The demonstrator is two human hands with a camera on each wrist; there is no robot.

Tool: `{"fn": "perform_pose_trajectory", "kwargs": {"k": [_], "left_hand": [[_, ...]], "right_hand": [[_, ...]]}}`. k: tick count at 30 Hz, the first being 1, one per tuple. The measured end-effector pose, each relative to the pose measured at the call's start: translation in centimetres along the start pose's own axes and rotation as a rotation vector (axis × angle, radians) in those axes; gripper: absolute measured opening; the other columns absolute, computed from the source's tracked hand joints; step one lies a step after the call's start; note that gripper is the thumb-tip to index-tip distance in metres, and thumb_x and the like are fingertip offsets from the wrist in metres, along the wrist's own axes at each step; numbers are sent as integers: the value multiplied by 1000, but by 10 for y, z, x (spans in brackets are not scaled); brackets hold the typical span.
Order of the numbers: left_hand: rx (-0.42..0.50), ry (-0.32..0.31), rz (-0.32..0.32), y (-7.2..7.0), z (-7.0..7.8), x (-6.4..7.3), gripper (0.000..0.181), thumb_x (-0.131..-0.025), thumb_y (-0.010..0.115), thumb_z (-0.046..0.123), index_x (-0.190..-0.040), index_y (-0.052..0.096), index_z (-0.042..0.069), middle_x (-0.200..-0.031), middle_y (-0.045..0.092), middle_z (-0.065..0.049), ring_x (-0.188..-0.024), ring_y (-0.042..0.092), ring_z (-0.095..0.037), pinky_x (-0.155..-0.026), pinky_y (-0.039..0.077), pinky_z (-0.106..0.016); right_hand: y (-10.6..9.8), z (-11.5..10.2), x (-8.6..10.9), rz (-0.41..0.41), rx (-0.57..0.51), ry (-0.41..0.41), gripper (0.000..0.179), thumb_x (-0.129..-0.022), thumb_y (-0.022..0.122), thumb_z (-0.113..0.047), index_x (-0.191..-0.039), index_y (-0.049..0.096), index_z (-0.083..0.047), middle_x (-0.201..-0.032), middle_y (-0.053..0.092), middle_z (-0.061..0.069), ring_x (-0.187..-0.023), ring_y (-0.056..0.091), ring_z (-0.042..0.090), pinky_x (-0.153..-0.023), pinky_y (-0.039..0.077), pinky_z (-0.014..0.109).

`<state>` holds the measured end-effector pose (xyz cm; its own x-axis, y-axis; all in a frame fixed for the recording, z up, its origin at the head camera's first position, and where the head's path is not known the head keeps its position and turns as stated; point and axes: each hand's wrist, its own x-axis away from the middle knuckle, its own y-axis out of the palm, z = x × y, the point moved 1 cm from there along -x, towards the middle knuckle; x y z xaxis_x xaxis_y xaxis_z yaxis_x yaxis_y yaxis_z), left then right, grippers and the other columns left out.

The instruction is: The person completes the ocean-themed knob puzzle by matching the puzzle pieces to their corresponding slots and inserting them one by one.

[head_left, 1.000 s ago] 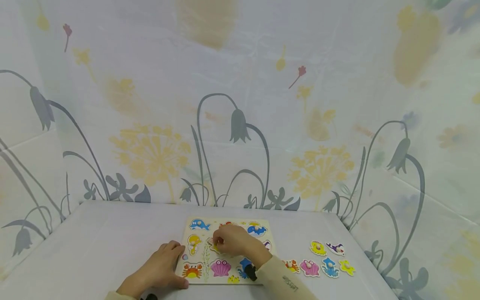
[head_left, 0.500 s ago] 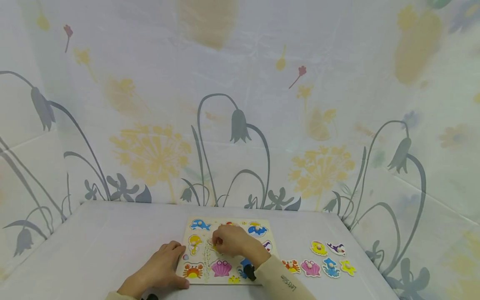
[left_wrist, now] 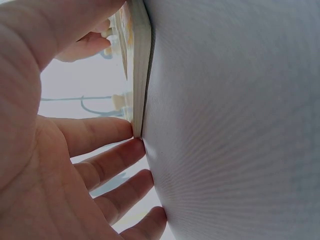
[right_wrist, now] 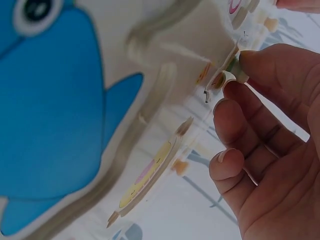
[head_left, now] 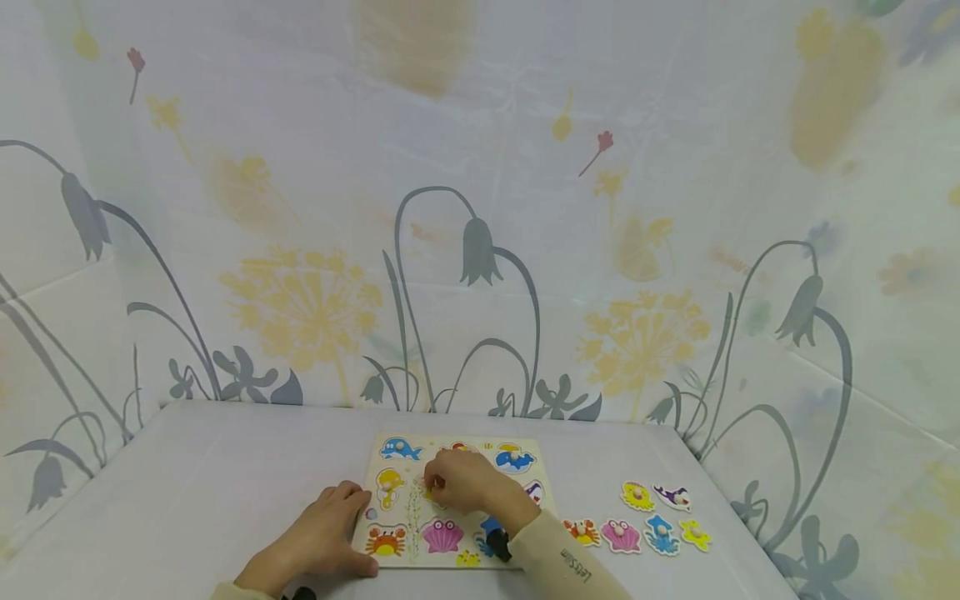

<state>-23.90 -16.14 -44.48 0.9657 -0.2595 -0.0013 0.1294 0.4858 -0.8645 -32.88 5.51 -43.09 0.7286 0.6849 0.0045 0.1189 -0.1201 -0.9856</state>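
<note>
- Head: the right hand bends over the middle of the puzzle board; the left hand does best bracing its left side.
- Left wrist: fingers apart, forefinger at the board's edge; light sideways pressure should suffice.
- Right wrist: thumb and forefinger pinch the piece mid-board by its knob; turn gently, level; whether it is seated, I cannot tell.

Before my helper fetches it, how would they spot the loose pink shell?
Find the puzzle board on the table. In the nearer row of loose pieces to its right, the shell lies between the orange crab and blue squid; it alone is pink.
</note>
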Motion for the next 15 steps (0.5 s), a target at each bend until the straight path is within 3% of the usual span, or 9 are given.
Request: {"fn": "perform_pose_trajectory", "kwargs": {"k": [15], "left_hand": [[-7,1,-3,0,0,0,96,-54,90,48,-127,55,-3,-122,50,-12,-115,45,-36,-100,38,-56]], "right_hand": [[3,4,0,-6,-10,24,6,-88,68,-26,-93,71,-25,-78,49,-13,-71,46,5,-62,41,20]]}}
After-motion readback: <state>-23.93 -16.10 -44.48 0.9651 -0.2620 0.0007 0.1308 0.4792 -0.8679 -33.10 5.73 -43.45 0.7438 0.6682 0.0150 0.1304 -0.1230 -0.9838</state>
